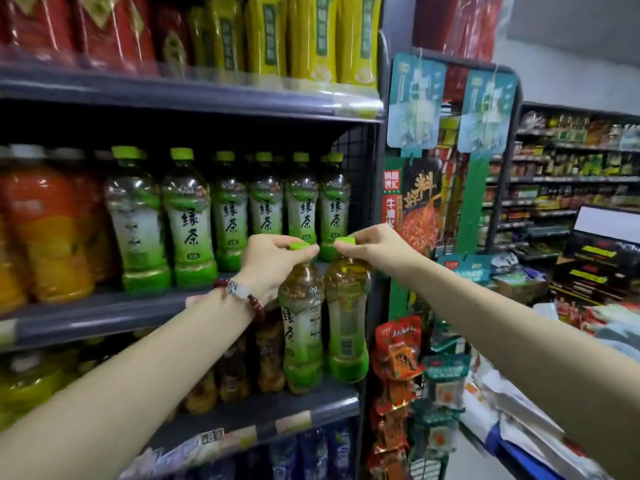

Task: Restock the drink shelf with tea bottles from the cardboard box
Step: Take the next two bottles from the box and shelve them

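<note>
Near the grey metal shelf's [104,315] right end, our left hand [268,263] and right hand [375,247] each pinch a green-capped plastic tea bottle [301,327] [346,323] by the cap; next we likely lift both onto it.

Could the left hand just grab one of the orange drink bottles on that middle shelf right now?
Probably not yet: the left hand is pinching the cap of a green tea bottle. The orange bottles stand unblocked at the shelf front, so once it lets go, likely yes.
</note>
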`<state>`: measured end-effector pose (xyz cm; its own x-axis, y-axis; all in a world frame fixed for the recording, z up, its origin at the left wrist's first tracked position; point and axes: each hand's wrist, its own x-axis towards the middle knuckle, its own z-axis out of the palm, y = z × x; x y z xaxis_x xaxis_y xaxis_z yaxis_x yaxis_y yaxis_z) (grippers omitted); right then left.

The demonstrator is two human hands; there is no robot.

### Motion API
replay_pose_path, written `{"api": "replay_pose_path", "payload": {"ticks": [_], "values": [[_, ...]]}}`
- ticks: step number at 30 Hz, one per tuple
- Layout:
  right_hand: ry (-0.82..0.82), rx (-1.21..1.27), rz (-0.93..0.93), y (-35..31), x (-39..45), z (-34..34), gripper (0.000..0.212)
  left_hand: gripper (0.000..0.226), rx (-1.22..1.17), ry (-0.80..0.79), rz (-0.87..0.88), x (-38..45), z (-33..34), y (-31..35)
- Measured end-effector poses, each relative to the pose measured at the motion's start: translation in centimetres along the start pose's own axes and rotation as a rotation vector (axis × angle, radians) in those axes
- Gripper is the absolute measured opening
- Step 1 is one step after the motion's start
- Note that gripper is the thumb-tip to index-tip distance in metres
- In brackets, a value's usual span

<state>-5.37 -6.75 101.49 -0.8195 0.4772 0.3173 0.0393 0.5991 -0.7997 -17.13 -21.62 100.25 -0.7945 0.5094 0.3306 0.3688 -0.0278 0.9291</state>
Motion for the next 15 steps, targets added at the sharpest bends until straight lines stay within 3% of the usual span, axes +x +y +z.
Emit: {"api": "replay_pose_path", "payload": {"ticks": [3,9,15], "values": [[-0.013,-0.010,-0.069,-2.3,1.6,-0.1,0.050,0.014,-0.001,0.034,0.025,0.5,-2.0,2.7],[-0.014,0.087,-0.225,-7.4,3.4,0.0,0.029,0.019,0.010,0.129,0.108,1.9,-5.7,8.3],[0.156,0.160,-0.353,-11.2,4.7,1.1,0.026,0.015,0.069,0.237,0.301,2.8,-7.9,11.3]]}}
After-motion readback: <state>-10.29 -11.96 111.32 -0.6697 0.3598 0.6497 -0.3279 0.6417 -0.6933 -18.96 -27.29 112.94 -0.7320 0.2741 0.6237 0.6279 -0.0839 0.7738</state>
